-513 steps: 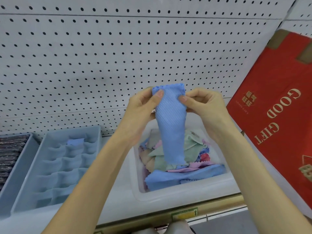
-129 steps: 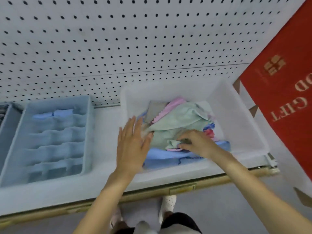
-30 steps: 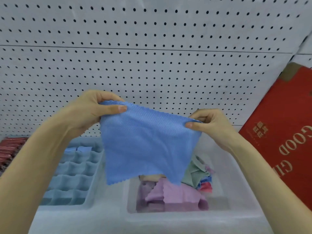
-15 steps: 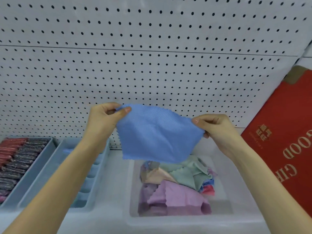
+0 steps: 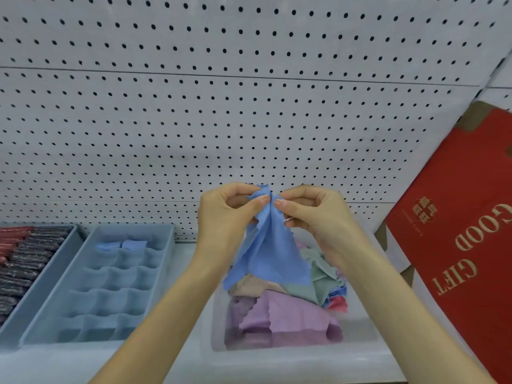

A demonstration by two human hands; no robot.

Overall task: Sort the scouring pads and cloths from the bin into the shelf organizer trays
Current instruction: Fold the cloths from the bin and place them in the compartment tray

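Where hands meet: left hand (image 5: 224, 217) and right hand (image 5: 315, 214) pinch blue cloth (image 5: 271, 253) top, fingers (image 5: 263, 200) clamped.
Bin (image 5: 291, 357): cloth pile (image 5: 277, 314) partly hidden behind.

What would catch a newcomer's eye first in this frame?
The blue cloth hangs mid-frame, its top edge pinched together by the left hand and right hand, above a clear bin of mixed cloths. A red box printed GOOD GIFT leans at the right, and a blue divided tray sits left.
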